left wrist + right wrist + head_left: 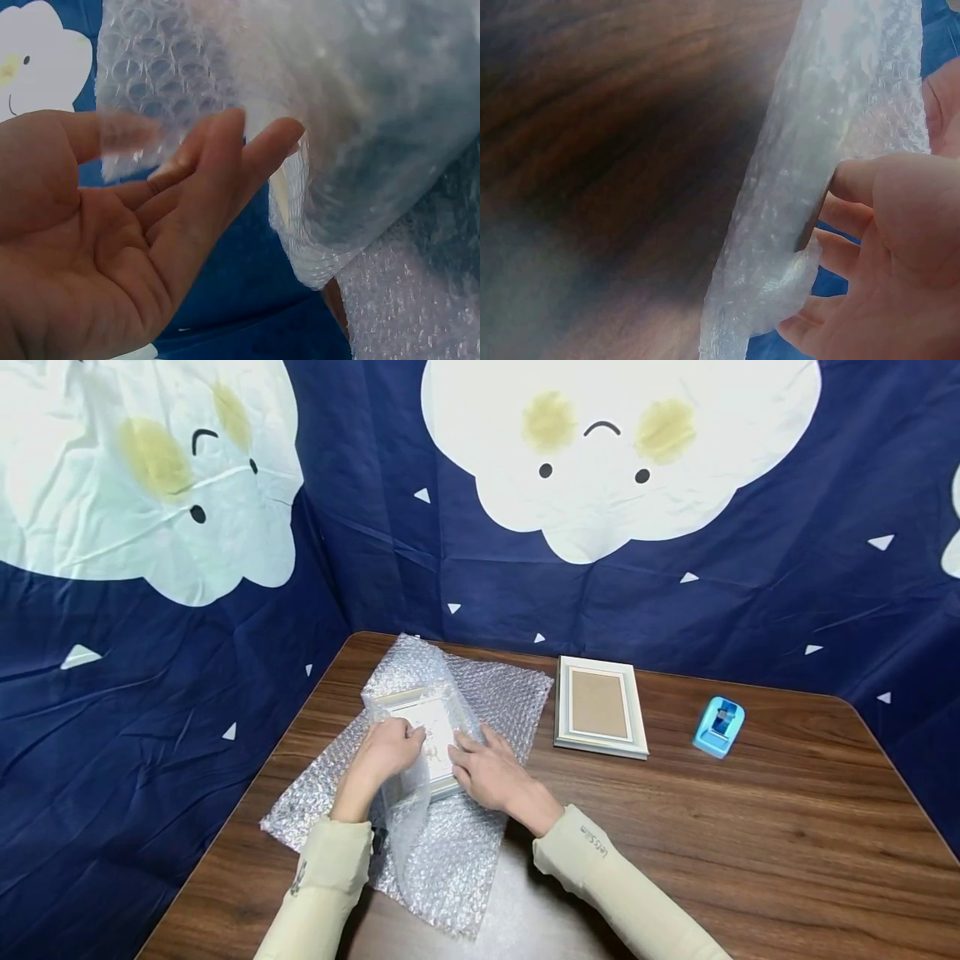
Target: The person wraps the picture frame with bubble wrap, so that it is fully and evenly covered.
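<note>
Sleeves [322, 881], part-wrapped frame [438, 727], long axis away

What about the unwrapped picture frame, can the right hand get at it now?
Probably yes: nothing lies on the unwrapped picture frame, and it lies near the right hand, though that hand is busy at the bubble wrap.

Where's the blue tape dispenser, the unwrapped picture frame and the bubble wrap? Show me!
Blue tape dispenser [716, 735]: head view, on its plastic body.
Unwrapped picture frame [599, 703]: head view, on its brown middle panel.
Bubble wrap [457, 864]: head view, on its near part.
</note>
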Demonstrator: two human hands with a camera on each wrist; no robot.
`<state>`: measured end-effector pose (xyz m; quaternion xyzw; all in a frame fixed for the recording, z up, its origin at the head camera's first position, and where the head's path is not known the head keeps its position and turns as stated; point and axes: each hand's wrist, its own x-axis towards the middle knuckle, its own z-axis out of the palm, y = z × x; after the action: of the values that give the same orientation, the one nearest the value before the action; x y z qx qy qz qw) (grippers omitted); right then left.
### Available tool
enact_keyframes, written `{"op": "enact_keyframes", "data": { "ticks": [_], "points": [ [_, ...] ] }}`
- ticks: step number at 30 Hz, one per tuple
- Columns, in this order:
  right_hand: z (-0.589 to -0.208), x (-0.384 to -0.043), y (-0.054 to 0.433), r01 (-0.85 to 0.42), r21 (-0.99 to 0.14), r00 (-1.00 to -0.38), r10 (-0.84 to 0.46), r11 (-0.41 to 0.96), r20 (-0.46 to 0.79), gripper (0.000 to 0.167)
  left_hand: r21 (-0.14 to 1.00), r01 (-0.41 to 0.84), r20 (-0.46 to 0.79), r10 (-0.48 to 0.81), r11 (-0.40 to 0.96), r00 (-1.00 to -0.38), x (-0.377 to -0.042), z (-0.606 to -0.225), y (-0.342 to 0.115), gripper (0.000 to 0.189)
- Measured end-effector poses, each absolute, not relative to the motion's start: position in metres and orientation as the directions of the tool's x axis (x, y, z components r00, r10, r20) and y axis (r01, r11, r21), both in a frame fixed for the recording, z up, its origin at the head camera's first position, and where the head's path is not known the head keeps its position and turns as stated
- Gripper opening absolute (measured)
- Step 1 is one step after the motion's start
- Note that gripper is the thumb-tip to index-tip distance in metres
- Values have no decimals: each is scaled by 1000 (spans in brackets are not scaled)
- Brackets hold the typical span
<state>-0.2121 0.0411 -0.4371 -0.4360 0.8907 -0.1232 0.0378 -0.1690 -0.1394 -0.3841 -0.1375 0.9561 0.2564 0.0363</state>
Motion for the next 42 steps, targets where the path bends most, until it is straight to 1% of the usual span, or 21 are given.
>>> {"op": "enact_keyframes", "data": {
  "ticks": [2,5,7,9,13,15,18,19,22,26,28,31,35,37,40,42],
  "points": [
    [-436,-213,41,-764,-279,-611,-791,581,26,42,475,-277,-160,-228,835,-960,-169,-384,-142,47],
    [-436,-216,42,-773,-323,-586,-810,546,33,29,467,-259,-194,-188,845,-963,-168,-384,-145,59],
    [-435,-218,44,-777,-353,-568,-822,521,39,24,457,-236,-215,-151,858,-965,-166,-384,-146,61],
    [-434,-220,47,-780,-379,-555,-831,498,49,27,441,-183,-210,-98,879,-973,-164,-384,-147,53],
    [-430,-223,54,-778,-407,-553,-829,479,81,16,379,-59,-175,9,924,-985,-161,-384,-147,33],
    [-427,-223,59,-789,-386,-557,-822,478,120,15,352,-18,-173,46,936,-984,-161,-385,-144,28],
    [-420,-221,66,-813,-318,-558,-808,487,190,16,323,20,-174,80,946,-981,-161,-385,-141,26],
    [-418,-219,69,-820,-294,-555,-807,491,200,15,311,31,-175,90,950,-980,-162,-386,-140,26],
    [-410,-212,75,-847,-233,-520,-836,478,176,11,291,49,-171,102,955,-980,-164,-385,-139,25],
    [-400,-196,82,-886,-191,-436,-899,422,35,21,289,55,-188,113,956,-976,-165,-383,-141,24],
    [-397,-187,85,-898,-170,-407,-913,406,-26,31,288,65,-202,127,955,-971,-165,-382,-143,24],
    [-395,-174,87,-900,-135,-402,-908,415,-118,45,298,78,-228,151,951,-962,-166,-380,-146,25],
    [-399,-159,90,-878,-120,-421,-866,464,-270,67,286,107,-269,187,952,-945,-168,-376,-148,31],
    [-402,-155,91,-873,-133,-418,-859,470,-295,72,281,106,-296,191,954,-936,-171,-374,-148,34],
    [-408,-155,93,-876,-159,-408,-875,455,-260,69,255,128,-316,207,959,-926,-174,-372,-148,38],
    [-411,-156,95,-878,-178,-398,-884,445,-245,71,237,138,-330,213,962,-920,-176,-371,-148,38]
  ]
}}
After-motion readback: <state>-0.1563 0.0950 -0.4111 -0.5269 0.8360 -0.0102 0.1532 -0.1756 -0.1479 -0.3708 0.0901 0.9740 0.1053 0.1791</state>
